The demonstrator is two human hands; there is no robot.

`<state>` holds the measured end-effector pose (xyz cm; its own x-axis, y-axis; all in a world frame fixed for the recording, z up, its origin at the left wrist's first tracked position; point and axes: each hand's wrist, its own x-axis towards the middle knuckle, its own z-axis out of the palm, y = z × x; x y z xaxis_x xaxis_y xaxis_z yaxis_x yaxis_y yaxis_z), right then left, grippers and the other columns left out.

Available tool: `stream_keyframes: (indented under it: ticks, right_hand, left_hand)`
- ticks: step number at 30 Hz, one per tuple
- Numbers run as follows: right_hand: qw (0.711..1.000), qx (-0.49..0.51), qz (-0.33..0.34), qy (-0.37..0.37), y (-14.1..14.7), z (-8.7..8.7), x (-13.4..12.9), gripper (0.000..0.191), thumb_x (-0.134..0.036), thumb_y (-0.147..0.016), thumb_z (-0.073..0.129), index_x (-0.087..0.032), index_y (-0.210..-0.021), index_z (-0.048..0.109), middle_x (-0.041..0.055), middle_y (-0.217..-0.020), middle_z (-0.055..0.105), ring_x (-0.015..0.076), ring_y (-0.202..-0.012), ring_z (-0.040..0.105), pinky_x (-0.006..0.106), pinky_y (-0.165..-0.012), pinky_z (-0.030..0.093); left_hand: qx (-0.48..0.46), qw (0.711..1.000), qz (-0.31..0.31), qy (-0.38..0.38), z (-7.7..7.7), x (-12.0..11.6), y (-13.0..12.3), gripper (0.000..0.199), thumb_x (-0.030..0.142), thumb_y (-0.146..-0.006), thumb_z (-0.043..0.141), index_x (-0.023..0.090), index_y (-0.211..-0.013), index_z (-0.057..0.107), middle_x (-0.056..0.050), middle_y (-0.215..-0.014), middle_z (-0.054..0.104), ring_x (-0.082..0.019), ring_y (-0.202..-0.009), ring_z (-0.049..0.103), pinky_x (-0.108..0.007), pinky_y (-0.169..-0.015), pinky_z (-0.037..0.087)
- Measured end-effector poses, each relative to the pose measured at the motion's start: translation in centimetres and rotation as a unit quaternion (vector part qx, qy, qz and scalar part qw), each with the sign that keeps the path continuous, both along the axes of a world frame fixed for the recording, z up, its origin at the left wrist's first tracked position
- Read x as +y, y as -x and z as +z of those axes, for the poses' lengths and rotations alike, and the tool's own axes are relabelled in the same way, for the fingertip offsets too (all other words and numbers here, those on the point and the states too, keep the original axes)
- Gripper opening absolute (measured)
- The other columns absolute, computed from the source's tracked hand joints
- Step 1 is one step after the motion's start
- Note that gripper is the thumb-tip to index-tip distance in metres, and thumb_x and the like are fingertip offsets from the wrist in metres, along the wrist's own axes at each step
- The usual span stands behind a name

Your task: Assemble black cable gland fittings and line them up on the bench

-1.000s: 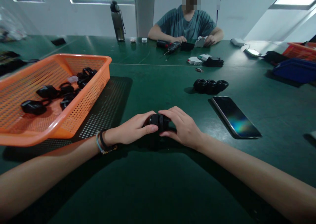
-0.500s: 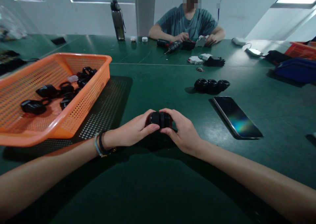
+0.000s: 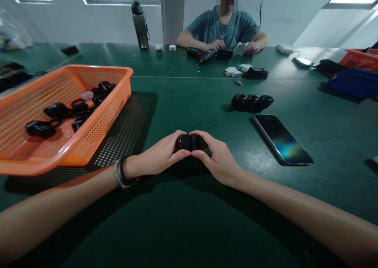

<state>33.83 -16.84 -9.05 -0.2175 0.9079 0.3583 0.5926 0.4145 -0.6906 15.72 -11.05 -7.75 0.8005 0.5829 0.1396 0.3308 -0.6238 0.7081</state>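
Between my two hands, low over the table's middle, is a short black plastic fitting (image 3: 190,142), lying sideways, with a raised ring around it. My left hand (image 3: 161,154) grips its left end, thumb in front and fingers behind. Around its right end my right hand (image 3: 217,156) is closed in the same way, and the thumbs nearly meet. The fingers hide both ends. Beyond my right hand, three similar black fittings (image 3: 252,102) stand side by side on the green table (image 3: 189,220).
An orange perforated basket (image 3: 97,136) at left holds several black fittings and rings. A phone (image 3: 283,140) lies to the right. Across the table a person (image 3: 223,28) handles a white part, near a power drill (image 3: 205,56). A blue bin (image 3: 354,83) stands far right, a bottle (image 3: 140,26) at the back.
My right thumb has shifted slightly along the fitting, with its fingers curled a little closer over the right end. Both hands keep their hold in nearly the same place.
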Motion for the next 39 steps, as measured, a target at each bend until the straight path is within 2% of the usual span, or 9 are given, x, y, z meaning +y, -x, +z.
stream_keyframes:
  ticks: [9,19,24,28,31,34,36,39]
  right_hand:
    - [0.996,0.05,-0.009,0.08,0.3,0.5,-0.1,0.025,-0.029,-0.085,0.05,-0.016,-0.106,0.054,0.0058,-0.085,0.066,0.0174,-0.069,0.06,0.03,-0.062,0.048]
    - [0.987,0.078,0.0,0.137,0.3,0.5,0.0,0.025,-0.029,-0.087,0.047,-0.015,-0.105,0.055,0.0048,-0.083,0.065,0.0174,-0.072,0.059,0.03,-0.064,0.045]
    - [0.984,0.092,0.004,0.154,0.4,0.7,0.0,0.024,-0.029,-0.086,0.047,-0.015,-0.104,0.055,0.0044,-0.084,0.065,0.0164,-0.073,0.059,0.029,-0.065,0.044]
    - [0.983,0.091,0.01,0.162,0.3,0.8,0.1,0.024,-0.032,-0.089,0.044,-0.015,-0.102,0.055,0.0039,-0.082,0.064,0.0157,-0.071,0.059,0.028,-0.063,0.045]
    - [0.99,0.06,0.025,0.127,-0.2,0.7,0.5,0.031,-0.035,-0.088,0.048,-0.017,-0.113,0.052,0.006,-0.091,0.065,0.0176,-0.077,0.061,0.031,-0.067,0.048]
    - [0.999,-0.005,0.029,0.029,-1.0,0.3,1.1,0.042,-0.04,-0.082,0.059,-0.02,-0.119,0.05,0.0084,-0.104,0.064,0.0219,-0.09,0.061,0.038,-0.077,0.05]
    - [0.998,-0.041,0.046,-0.028,-1.4,0.1,1.3,0.042,-0.044,-0.082,0.059,-0.019,-0.115,0.051,0.0091,-0.103,0.064,0.0225,-0.09,0.061,0.038,-0.077,0.051]
    - [0.991,-0.071,0.062,-0.099,-1.5,-0.2,1.4,0.039,-0.049,-0.088,0.049,-0.018,-0.112,0.052,0.0093,-0.096,0.065,0.0206,-0.083,0.061,0.035,-0.071,0.052]
  left_hand:
    - [0.013,0.998,-0.003,-0.069,-0.5,0.4,0.1,0.039,0.051,-0.09,0.042,0.014,-0.101,0.049,-0.01,-0.098,0.058,-0.022,-0.088,0.057,-0.036,-0.08,0.049]
    - [0.058,0.991,0.015,-0.123,-0.7,0.6,0.1,0.034,0.046,-0.088,0.051,0.014,-0.1,0.049,-0.009,-0.098,0.058,-0.023,-0.089,0.056,-0.037,-0.08,0.049]
    - [0.067,0.99,0.021,-0.126,-0.6,0.5,0.0,0.033,0.045,-0.087,0.053,0.014,-0.1,0.05,-0.009,-0.098,0.059,-0.023,-0.089,0.057,-0.037,-0.08,0.049]
    - [0.061,0.993,0.032,-0.099,-0.4,0.5,-0.1,0.031,0.044,-0.088,0.049,0.014,-0.097,0.051,-0.009,-0.096,0.059,-0.022,-0.087,0.056,-0.036,-0.078,0.048]
    - [0.056,0.995,0.036,-0.075,-0.2,0.6,-0.1,0.033,0.046,-0.088,0.045,0.014,-0.095,0.051,-0.007,-0.09,0.058,-0.022,-0.081,0.056,-0.035,-0.073,0.047]
    - [0.044,0.996,0.041,-0.061,0.0,0.6,-0.1,0.039,0.05,-0.088,0.038,0.014,-0.094,0.052,-0.007,-0.087,0.058,-0.022,-0.078,0.055,-0.035,-0.071,0.044]
    - [0.027,0.998,0.039,-0.043,0.1,0.6,0.0,0.043,0.053,-0.088,0.035,0.014,-0.093,0.052,-0.006,-0.086,0.057,-0.021,-0.077,0.055,-0.034,-0.07,0.043]
    - [0.007,1.0,0.026,-0.005,0.1,0.3,0.0,0.046,0.056,-0.088,0.033,0.014,-0.09,0.051,-0.005,-0.084,0.056,-0.02,-0.075,0.054,-0.032,-0.068,0.043]
